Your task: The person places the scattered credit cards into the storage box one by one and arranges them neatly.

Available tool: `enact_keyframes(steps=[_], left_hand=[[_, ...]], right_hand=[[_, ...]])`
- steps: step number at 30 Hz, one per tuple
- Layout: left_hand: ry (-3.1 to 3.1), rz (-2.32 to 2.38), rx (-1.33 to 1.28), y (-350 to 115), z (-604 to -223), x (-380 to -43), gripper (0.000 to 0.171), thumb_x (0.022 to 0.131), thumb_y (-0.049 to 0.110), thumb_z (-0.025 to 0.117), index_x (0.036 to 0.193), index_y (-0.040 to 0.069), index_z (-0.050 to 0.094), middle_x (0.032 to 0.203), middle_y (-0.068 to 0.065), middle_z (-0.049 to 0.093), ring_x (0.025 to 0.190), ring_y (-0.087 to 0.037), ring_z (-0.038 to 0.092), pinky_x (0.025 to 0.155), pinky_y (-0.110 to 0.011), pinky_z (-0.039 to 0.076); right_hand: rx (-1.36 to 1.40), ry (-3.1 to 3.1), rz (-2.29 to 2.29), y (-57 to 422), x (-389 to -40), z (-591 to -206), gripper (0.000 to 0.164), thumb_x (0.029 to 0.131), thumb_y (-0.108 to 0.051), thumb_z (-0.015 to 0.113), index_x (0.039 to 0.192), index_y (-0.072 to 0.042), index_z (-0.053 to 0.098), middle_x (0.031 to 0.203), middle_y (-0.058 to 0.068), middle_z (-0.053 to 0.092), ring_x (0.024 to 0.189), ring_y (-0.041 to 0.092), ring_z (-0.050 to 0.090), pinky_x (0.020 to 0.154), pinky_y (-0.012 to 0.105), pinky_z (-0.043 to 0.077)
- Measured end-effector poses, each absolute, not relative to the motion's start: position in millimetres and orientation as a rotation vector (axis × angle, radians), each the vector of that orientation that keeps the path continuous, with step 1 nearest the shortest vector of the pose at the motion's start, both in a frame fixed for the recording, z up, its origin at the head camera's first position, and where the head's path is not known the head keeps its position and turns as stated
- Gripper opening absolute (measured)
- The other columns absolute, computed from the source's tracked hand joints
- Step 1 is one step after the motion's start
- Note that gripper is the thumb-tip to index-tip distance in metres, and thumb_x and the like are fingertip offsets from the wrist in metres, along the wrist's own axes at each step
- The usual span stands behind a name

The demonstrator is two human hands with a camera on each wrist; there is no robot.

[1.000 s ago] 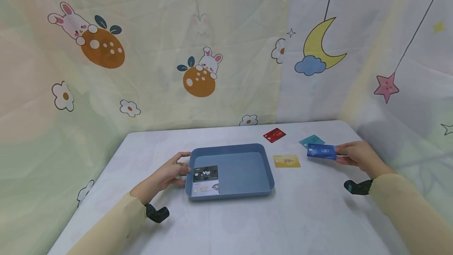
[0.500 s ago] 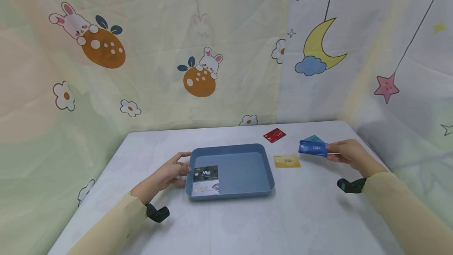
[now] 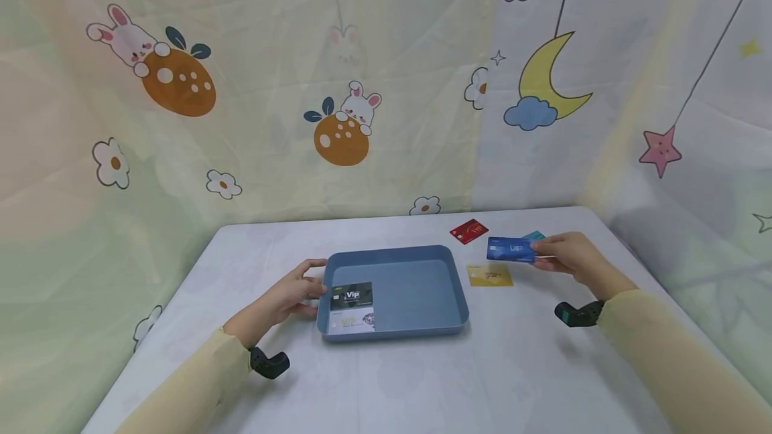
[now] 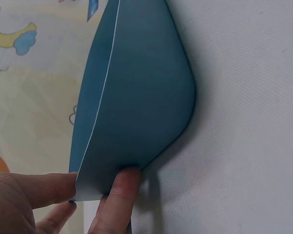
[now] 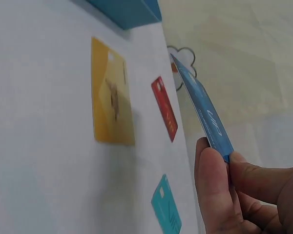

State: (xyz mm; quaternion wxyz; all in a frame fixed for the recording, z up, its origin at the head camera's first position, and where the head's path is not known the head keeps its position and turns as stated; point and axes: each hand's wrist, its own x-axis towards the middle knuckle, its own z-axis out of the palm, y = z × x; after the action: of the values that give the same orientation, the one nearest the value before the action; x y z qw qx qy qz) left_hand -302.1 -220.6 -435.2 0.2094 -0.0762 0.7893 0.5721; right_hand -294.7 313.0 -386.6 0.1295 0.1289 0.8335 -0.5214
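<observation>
Blue card (image 3: 510, 250) is up off the table (image 3: 416, 387), R of the tray (image 3: 416, 286) & apart from it. Its long axis runs approx. L–R in the head view, chip end pointing L toward the tray, "VIP" face visible & lettering reading upright. In the R wrist view it's nearly edge-on, long axis slanting, free end to upper L. R hand (image 3: 573, 256) pinches its R end btwn thumb & fingers. L hand (image 3: 295, 292) is at the tray's L end, fingers gripping the wall at the rim, one lower down on the outside. Tray lies flat, long side L–R too. In its L end: dark card (image 3: 352, 295) w/ white card (image 3: 352, 320) right below it, both long axes L–R. On the table, yellow card (image 3: 490, 276) lies just R of the tray, long axis also L–R; red card (image 3: 469, 231) is farther back, set diagonally, chip end to lower L. Teal card (image 3: 534, 236) is partly hidden behind the blue card & R hand in the head view; R wrist view shows more of it, flat on the table.
</observation>
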Motion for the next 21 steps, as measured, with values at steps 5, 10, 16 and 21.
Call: enact_keyframes(steps=[5, 10, 16, 21], left_hand=[[2.199, 1.589, -0.211, -221.3, -434.4, -301.5, 0.072, 0.096, 0.001, 0.062, 0.159, 0.022, 0.035, 0.151, -0.026, 0.046, 0.113, -0.028, 0.062, 0.072, -0.038, 0.062], [2.196, 1.583, -0.217, -222.3, -434.9, -300.5, 0.071, 0.096, 0.002, 0.063, 0.159, 0.023, 0.036, 0.153, -0.025, 0.046, 0.112, -0.027, 0.062, 0.07, -0.036, 0.062], [2.194, 1.585, -0.214, -221.9, -436.0, -299.4, 0.072, 0.096, 0.002, 0.064, 0.158, 0.023, 0.036, 0.153, -0.025, 0.046, 0.111, -0.027, 0.063, 0.071, -0.036, 0.062], [2.199, 1.592, -0.206, -221.7, -436.2, -299.4, 0.072, 0.095, 0.002, 0.063, 0.158, 0.024, 0.036, 0.153, -0.025, 0.046, 0.111, -0.027, 0.063, 0.07, -0.036, 0.062]], right_hand=[[0.342, 2.438, -1.529, 295.8, -295.0, -383.2, 0.064, 0.105, -0.022, 0.061, 0.145, 0.022, 0.036, 0.122, 0.032, 0.056, 0.073, 0.006, 0.068, 0.073, 0.02, 0.059], [0.322, 2.429, -1.529, 280.9, -296.3, -380.3, 0.061, 0.105, -0.021, 0.061, 0.146, 0.019, 0.039, 0.131, 0.036, 0.051, 0.075, 0.008, 0.069, 0.074, 0.022, 0.059], [0.349, 2.425, -1.522, 269.0, -299.5, -380.4, 0.06, 0.104, -0.022, 0.062, 0.147, 0.016, 0.041, 0.139, 0.037, 0.048, 0.081, 0.014, 0.071, 0.077, 0.024, 0.059], [0.342, 2.417, -1.523, 260.8, -301.1, -379.8, 0.06, 0.104, -0.023, 0.064, 0.146, 0.014, 0.043, 0.131, 0.033, 0.055, 0.08, 0.014, 0.072, 0.078, 0.024, 0.059]])
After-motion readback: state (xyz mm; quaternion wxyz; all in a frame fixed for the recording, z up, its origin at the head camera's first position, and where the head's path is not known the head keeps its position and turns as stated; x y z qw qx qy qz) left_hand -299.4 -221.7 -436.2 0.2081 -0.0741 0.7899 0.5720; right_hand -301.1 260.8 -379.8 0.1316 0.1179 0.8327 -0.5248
